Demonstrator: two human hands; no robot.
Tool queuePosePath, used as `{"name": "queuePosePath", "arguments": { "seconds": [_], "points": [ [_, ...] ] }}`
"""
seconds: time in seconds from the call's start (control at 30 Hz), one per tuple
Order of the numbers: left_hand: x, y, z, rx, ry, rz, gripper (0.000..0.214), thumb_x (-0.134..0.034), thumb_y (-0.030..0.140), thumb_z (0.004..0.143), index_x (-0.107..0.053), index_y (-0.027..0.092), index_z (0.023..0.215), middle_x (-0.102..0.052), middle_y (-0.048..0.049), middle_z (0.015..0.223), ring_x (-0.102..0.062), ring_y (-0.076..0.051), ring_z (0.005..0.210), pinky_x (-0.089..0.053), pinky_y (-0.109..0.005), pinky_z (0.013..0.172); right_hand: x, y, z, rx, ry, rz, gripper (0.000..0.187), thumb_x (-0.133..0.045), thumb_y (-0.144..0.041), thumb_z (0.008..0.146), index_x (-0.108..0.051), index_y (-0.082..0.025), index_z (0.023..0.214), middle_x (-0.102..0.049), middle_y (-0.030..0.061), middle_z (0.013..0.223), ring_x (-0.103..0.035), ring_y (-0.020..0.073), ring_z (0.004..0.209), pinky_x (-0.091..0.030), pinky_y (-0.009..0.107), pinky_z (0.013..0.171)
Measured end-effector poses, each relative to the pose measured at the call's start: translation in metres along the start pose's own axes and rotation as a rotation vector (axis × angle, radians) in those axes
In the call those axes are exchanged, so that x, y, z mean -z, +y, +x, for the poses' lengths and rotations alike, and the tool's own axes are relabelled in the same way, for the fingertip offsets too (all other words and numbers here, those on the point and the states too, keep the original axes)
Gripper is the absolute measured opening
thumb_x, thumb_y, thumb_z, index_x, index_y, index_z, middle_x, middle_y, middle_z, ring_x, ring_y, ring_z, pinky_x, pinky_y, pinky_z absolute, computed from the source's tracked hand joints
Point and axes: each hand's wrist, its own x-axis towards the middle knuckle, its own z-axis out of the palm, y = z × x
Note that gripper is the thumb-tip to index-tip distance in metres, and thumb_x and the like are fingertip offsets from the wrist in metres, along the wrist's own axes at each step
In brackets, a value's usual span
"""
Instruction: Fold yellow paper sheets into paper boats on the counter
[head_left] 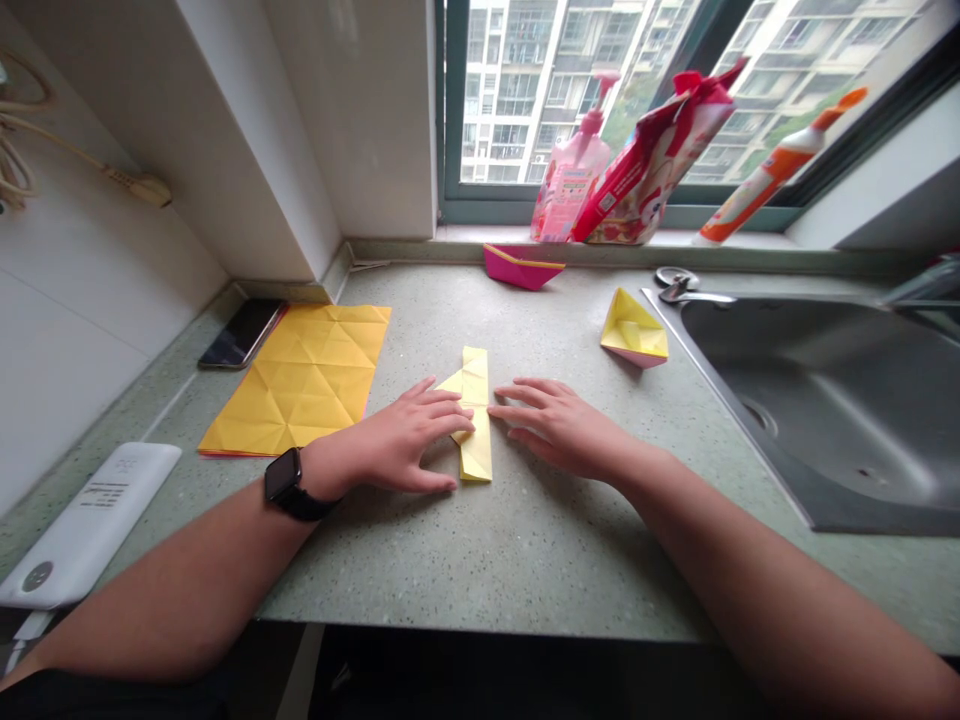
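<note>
A pale yellow folded paper lies on the speckled counter between my hands. It has a long narrow upright strip, with a pointed flap sticking out to the left. My left hand, wearing a black watch at the wrist, rests over that flap with its fingers apart, covering part of it. From the other side my right hand lies with fingers stretched out, its fingertips at or just beside the strip's right edge. Neither hand grips the paper.
Creased yellow sheets lie at left beside a phone and a white power bank. A magenta paper boat and a yellow-pink one stand farther back. The sink is at right; bottles, including a pink pump bottle, line the windowsill.
</note>
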Motion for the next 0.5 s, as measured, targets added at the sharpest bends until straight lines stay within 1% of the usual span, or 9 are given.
{"name": "queuePosePath", "arguments": {
  "seconds": [0.03,0.1,0.2,0.23,0.3,0.4,0.43,0.5],
  "points": [
    [0.001,0.001,0.001,-0.013,-0.003,-0.007,0.056,-0.086,0.047,0.094,-0.069,0.024,0.142,-0.071,-0.0125,0.152,-0.053,-0.038,0.156,-0.014,-0.065,0.141,-0.001,0.000,0.000,-0.002,-0.002,-0.004,0.043,-0.070,-0.026,0.107,-0.073,-0.033,0.150,-0.072,0.0082,0.155,-0.066,0.0358,0.143,-0.056,0.061,0.120],
    [0.003,0.003,0.002,-0.040,-0.004,-0.023,0.044,-0.082,0.043,0.098,-0.072,0.023,0.134,-0.074,-0.0114,0.146,-0.058,-0.036,0.152,-0.017,-0.063,0.141,-0.002,0.000,0.000,0.000,0.004,-0.008,0.043,-0.071,-0.027,0.107,-0.074,-0.032,0.149,-0.072,0.0095,0.155,-0.065,0.0369,0.144,-0.056,0.062,0.119],
    [0.002,0.003,0.003,-0.045,0.018,-0.019,0.032,-0.077,0.039,0.102,-0.075,0.021,0.128,-0.075,-0.0127,0.141,-0.066,-0.032,0.140,-0.031,-0.057,0.137,-0.002,0.000,0.001,0.002,0.049,0.013,0.037,-0.070,-0.028,0.107,-0.076,-0.031,0.143,-0.073,0.0102,0.152,-0.065,0.0360,0.142,-0.057,0.061,0.117],
    [0.001,0.003,0.003,-0.034,0.024,-0.003,0.033,-0.076,0.040,0.103,-0.076,0.022,0.130,-0.074,-0.0138,0.144,-0.067,-0.033,0.139,-0.035,-0.056,0.134,-0.001,0.001,0.001,-0.001,0.072,0.028,0.034,-0.069,-0.028,0.108,-0.077,-0.031,0.141,-0.074,0.0101,0.150,-0.066,0.0349,0.140,-0.058,0.060,0.116],
    [-0.002,0.001,0.002,-0.005,0.018,0.044,0.042,-0.076,0.045,0.103,-0.075,0.024,0.139,-0.068,-0.0155,0.154,-0.064,-0.035,0.142,-0.040,-0.058,0.130,0.003,0.001,0.002,0.009,0.107,0.066,0.029,-0.069,-0.032,0.108,-0.078,-0.030,0.136,-0.077,0.0103,0.142,-0.069,0.0332,0.135,-0.059,0.058,0.113],
    [-0.006,0.000,0.001,0.044,-0.004,0.138,0.054,-0.075,0.053,0.104,-0.068,0.030,0.153,-0.056,-0.0146,0.169,-0.057,-0.039,0.149,-0.039,-0.060,0.129,0.008,0.000,0.002,0.091,0.099,0.134,0.031,-0.075,-0.040,0.104,-0.078,-0.026,0.132,-0.079,0.0115,0.133,-0.071,0.0323,0.128,-0.060,0.054,0.110],
    [-0.006,0.000,0.001,0.061,-0.006,0.171,0.056,-0.074,0.055,0.105,-0.066,0.031,0.155,-0.055,-0.0142,0.171,-0.056,-0.039,0.150,-0.038,-0.061,0.129,0.010,-0.001,0.003,0.122,0.084,0.159,0.033,-0.078,-0.042,0.102,-0.078,-0.025,0.130,-0.079,0.0117,0.131,-0.072,0.0320,0.127,-0.060,0.053,0.109],
    [-0.007,0.002,0.001,0.096,-0.002,0.231,0.057,-0.071,0.058,0.106,-0.066,0.029,0.155,-0.057,-0.0143,0.168,-0.056,-0.040,0.148,-0.038,-0.061,0.128,0.011,-0.002,0.003,0.157,0.052,0.199,0.032,-0.082,-0.042,0.099,-0.079,-0.024,0.126,-0.079,0.0114,0.128,-0.073,0.0308,0.123,-0.060,0.050,0.107]
  ]
}}
